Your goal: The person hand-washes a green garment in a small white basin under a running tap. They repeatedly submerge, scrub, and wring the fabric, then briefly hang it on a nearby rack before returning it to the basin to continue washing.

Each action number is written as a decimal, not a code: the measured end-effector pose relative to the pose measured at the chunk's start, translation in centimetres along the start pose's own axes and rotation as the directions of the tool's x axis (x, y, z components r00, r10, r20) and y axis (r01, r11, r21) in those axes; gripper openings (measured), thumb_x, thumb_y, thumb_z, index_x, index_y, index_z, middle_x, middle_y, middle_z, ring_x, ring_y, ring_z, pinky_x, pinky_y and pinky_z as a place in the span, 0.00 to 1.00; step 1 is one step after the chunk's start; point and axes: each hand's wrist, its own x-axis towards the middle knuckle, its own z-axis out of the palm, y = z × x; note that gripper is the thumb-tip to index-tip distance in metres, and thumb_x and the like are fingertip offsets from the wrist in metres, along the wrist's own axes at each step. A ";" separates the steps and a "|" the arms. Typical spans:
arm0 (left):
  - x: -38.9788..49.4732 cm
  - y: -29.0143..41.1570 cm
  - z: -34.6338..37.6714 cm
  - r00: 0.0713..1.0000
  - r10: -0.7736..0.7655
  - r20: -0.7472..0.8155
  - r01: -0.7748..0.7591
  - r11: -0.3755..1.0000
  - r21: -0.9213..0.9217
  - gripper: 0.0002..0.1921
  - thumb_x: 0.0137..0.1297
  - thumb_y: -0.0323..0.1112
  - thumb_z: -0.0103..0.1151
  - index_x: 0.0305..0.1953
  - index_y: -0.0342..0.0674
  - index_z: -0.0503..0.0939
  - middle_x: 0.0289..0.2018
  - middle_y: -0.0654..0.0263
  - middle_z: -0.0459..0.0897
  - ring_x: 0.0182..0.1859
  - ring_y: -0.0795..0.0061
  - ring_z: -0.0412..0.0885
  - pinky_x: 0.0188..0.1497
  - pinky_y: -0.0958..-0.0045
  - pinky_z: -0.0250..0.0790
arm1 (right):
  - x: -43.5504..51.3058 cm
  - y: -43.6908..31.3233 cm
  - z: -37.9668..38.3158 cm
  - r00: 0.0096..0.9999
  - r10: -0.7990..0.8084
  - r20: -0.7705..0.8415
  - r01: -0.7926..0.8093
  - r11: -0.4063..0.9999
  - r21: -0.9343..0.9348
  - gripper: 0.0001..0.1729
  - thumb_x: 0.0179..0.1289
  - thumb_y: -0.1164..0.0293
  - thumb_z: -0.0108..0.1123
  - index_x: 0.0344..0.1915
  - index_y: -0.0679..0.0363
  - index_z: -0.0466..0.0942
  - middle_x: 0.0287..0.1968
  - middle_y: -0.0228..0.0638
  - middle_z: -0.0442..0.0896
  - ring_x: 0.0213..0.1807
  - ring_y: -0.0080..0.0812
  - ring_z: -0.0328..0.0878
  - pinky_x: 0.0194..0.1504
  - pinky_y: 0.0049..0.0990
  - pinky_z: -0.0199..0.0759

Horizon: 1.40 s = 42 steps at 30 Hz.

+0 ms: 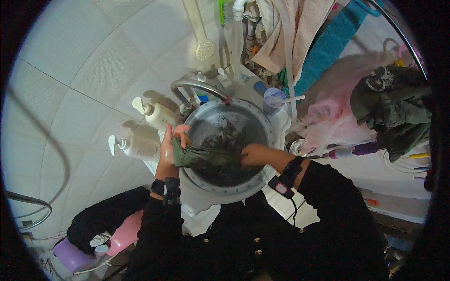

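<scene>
A wet dark-green cloth [197,157] is stretched between my two hands above a round basin [225,190] of dark water. My left hand [172,145], at the basin's left rim, has the cloth's near end across its palm, thumb raised. Over the right part of the water, my right hand [258,154] is slightly blurred and closed on the other end. More dark fabric [228,133] seems to lie in the water, though its shape is unclear. The curved metal faucet [202,84] arches over the basin's far rim.
Two pump bottles [163,116] [142,148] stand left of the basin. A purple cup [274,102] holding a white-handled item stands at the back right. Towels [330,49] hang behind it. Dark-green clothing [397,109] hangs at right. Pink and purple buckets [74,254] sit lower left.
</scene>
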 end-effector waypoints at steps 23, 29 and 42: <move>1.5 -10.3 2.4 0.952 0.003 -0.307 -0.029 0.996 -0.080 0.19 0.57 0.31 0.49 0.51 0.42 0.65 0.48 0.63 0.69 0.50 0.69 0.69 0.52 0.70 0.62 | 1.1 -6.2 0.1 0.468 -0.123 -0.875 0.571 0.798 0.194 0.13 0.47 0.66 0.56 0.36 0.56 0.75 0.46 0.42 0.71 0.46 0.41 0.69 0.46 0.39 0.64; 1.3 -11.8 4.7 0.913 -0.168 -0.371 0.090 0.972 -0.217 0.24 0.60 0.38 0.48 0.57 0.46 0.57 0.54 0.61 0.63 0.51 0.65 0.68 0.54 0.66 0.61 | 5.1 -6.1 0.6 0.630 0.131 -0.766 0.260 0.893 0.367 0.22 0.45 0.60 0.61 0.41 0.57 0.73 0.53 0.46 0.66 0.55 0.48 0.61 0.52 0.42 0.60; 2.0 -13.3 2.6 0.880 -0.239 -0.410 0.054 0.908 -0.415 0.21 0.65 0.48 0.39 0.52 0.42 0.66 0.48 0.61 0.71 0.50 0.62 0.69 0.52 0.61 0.62 | 5.8 -5.6 1.5 0.708 0.327 -0.625 0.125 0.814 0.568 0.25 0.49 0.60 0.59 0.44 0.64 0.70 0.49 0.50 0.71 0.51 0.46 0.68 0.52 0.34 0.62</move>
